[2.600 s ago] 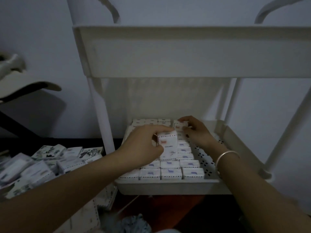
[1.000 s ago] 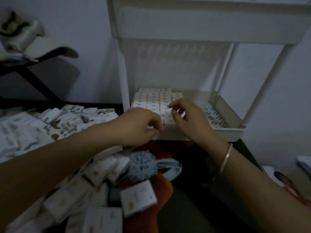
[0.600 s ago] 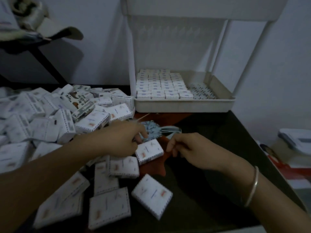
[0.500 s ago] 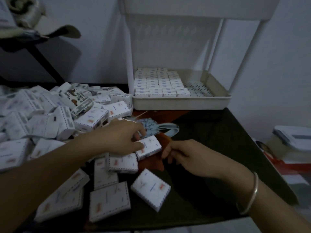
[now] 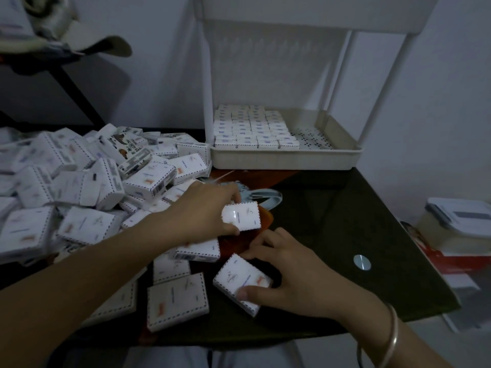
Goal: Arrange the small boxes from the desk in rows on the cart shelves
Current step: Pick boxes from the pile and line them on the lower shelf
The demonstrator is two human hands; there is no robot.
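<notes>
Two hands: the left hand (image 5: 210, 211) pinches one box (image 5: 241, 216), the right hand (image 5: 292, 277) grips one second box (image 5: 240, 280). One cart (image 5: 207, 75) at 12 o'clock shows two shelves; the lower shelf (image 5: 287, 159) holds a front row (image 5: 257, 143) of four boxes. The loose pile (image 5: 79, 176) at 9 o'clock runs to dozens, past counting. One bangle (image 5: 393, 338), one metal disc (image 5: 362, 262).

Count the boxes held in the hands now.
2. The far box is pinched by the left hand; the near box, at the desk front, is in the right hand.
</notes>
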